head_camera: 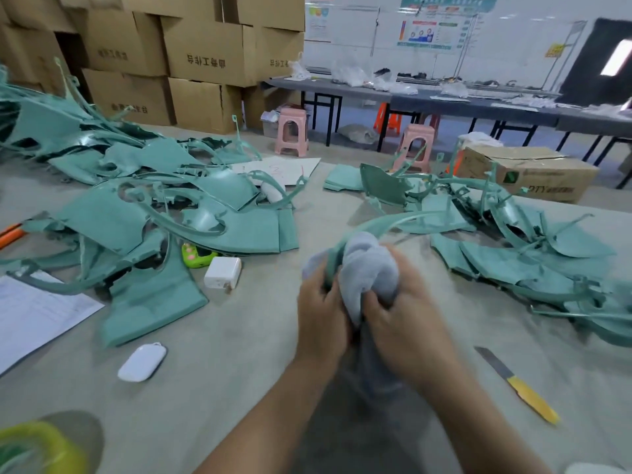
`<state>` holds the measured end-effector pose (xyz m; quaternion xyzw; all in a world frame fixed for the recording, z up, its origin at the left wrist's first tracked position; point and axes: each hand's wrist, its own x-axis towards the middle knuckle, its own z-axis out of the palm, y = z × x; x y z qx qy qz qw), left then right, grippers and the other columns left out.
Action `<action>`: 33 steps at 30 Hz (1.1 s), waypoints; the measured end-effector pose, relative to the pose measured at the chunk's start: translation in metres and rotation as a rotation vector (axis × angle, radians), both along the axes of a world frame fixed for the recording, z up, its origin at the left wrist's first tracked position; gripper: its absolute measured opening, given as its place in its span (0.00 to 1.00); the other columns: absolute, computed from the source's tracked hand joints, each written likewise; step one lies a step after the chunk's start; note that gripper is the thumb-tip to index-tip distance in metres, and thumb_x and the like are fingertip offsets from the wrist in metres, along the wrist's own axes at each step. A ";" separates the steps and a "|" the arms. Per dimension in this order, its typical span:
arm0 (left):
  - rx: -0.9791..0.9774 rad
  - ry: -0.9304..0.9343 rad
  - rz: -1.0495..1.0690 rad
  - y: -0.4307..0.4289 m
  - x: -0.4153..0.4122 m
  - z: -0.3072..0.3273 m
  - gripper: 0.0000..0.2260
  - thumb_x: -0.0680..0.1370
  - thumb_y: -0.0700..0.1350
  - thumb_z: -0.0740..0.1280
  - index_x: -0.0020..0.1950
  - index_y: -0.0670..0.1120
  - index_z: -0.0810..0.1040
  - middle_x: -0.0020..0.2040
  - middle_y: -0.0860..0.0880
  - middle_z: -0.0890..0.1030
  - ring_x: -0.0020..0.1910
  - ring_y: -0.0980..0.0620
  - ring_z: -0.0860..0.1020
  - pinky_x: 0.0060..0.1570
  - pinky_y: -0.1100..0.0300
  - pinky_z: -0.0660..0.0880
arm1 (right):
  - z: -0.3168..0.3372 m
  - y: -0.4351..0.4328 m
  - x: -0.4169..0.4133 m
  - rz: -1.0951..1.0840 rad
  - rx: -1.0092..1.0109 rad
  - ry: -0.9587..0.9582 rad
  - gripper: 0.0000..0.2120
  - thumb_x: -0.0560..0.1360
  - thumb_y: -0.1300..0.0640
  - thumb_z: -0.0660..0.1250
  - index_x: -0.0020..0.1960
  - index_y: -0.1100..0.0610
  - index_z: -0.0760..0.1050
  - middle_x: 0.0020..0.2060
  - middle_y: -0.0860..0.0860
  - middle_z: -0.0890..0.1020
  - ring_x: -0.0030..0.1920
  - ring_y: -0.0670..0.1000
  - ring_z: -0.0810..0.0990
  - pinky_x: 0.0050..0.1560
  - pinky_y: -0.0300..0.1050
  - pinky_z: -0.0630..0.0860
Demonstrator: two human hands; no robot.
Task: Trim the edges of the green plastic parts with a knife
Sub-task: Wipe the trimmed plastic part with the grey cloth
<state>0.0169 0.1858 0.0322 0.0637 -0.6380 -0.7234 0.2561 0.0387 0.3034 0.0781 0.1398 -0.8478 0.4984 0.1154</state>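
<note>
1. Left hand [319,311] has its fingers curled round a thin curved green plastic strip [372,223] and the pale grey cloth [367,268] bunched over it.
2. Right hand [398,313] clenches the same cloth from the other side, thumb and fingers wrapped into the fabric; the two hands touch at the centre of the grey table [239,388].
3. The strip arcs away from the hands toward 1 o'clock, its far end free above the table.
4. The knife [516,384], with steel blade and yellow handle, lies flat at 4 o'clock from the hands, apart from them and held by nobody.
5. A pile of green plastic parts [143,213] fills the table from 9 to 11 o'clock; a second heap of green parts [513,254] spreads from 1 to 3 o'clock.
6. Open tabletop runs between the two heaps, from the hands toward 12 o'clock, and also at 7 o'clock toward the near edge.
7. Near the left pile lie a white charger block [223,272], a white oval device [142,362] and a printed sheet [37,313].
8. A cardboard box [533,174] sits at 2 o'clock beyond the table's far edge, with its flaps folded down; its contents cannot be seen.
9. Closed stacked cartons [205,46] stand at 11 o'clock, and two pink stools [292,131] at 12 o'clock.
</note>
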 end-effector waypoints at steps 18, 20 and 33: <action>-0.420 -0.003 0.036 0.023 0.014 -0.009 0.14 0.82 0.48 0.66 0.66 0.47 0.81 0.50 0.49 0.86 0.47 0.58 0.81 0.44 0.76 0.70 | -0.011 -0.011 -0.060 -0.446 -0.121 -0.127 0.09 0.81 0.44 0.55 0.58 0.41 0.71 0.41 0.44 0.82 0.48 0.54 0.82 0.39 0.47 0.67; -0.423 -0.007 0.031 0.022 0.013 -0.009 0.16 0.81 0.52 0.67 0.68 0.52 0.80 0.55 0.54 0.85 0.53 0.60 0.80 0.48 0.78 0.70 | -0.012 -0.006 -0.042 -0.251 -0.187 -0.095 0.11 0.79 0.38 0.56 0.48 0.39 0.75 0.35 0.40 0.83 0.40 0.39 0.81 0.32 0.39 0.70; 0.286 -0.071 -0.408 0.027 0.006 -0.007 0.27 0.70 0.58 0.71 0.63 0.43 0.78 0.59 0.36 0.82 0.61 0.41 0.81 0.61 0.44 0.78 | -0.055 0.013 0.004 0.070 -0.048 -0.008 0.33 0.77 0.39 0.63 0.79 0.34 0.54 0.73 0.28 0.64 0.73 0.31 0.62 0.72 0.33 0.63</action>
